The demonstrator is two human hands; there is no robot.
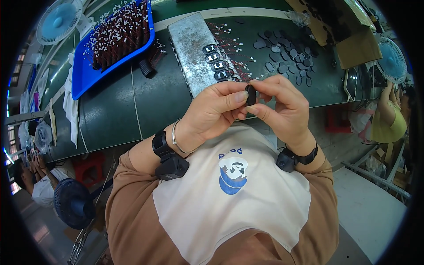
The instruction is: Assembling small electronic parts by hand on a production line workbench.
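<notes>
Just beyond the near edge of the table, I hold a small black oval piece up between both hands. The thumb and fingers of my left hand pinch its left side, and my right hand grips it from the right with thumb and forefinger. Beyond my left hand lies a worn metal plate. A row of black oval housings with white centres stands along its right side, with thin red wires ending in white connectors next to them. Loose black oval covers are spread to the right.
At the left, a blue tray holds a mass of wired parts, with a black bundle beside it. A cardboard box stands at the right. Fans flank the green table. Co-workers sit at both sides.
</notes>
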